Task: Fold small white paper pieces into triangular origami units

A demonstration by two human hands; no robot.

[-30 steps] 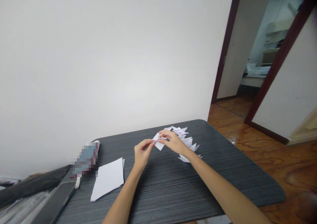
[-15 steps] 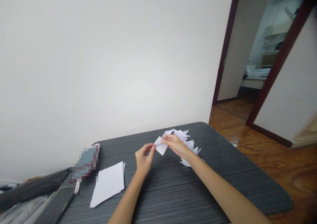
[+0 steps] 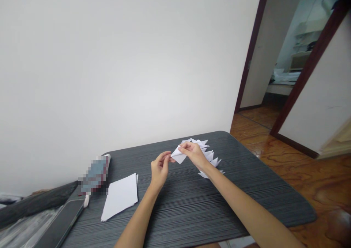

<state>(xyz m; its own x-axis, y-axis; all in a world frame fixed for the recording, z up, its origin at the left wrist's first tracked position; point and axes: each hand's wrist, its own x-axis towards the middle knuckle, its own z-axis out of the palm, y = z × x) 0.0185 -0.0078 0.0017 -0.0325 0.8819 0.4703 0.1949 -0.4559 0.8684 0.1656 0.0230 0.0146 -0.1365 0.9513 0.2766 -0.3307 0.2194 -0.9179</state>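
Observation:
A small folded piece of white paper (image 3: 179, 157) is held up over the dark table. My right hand (image 3: 194, 154) pinches its upper right edge between thumb and fingers. At the paper's left corner, the thumb and fingertips of my left hand (image 3: 160, 166) close on it. Behind and below my right hand lie several pointed folded paper pieces (image 3: 210, 156), partly covered by that hand and forearm. To the left of my left arm rests a stack of white paper sheets (image 3: 120, 196), slightly uneven at its edges.
The dark wood-grain table (image 3: 175, 211) has its far edge along a white wall (image 3: 123, 65). At its left are a phone-like dark flat object (image 3: 61, 222) and a blurred-out item (image 3: 94, 175). A doorway stands open at the right.
The paper has tilted in my hands, and its upper part looks more folded over. My right hand's fingers are bent further round its edge. The view has shifted slightly.

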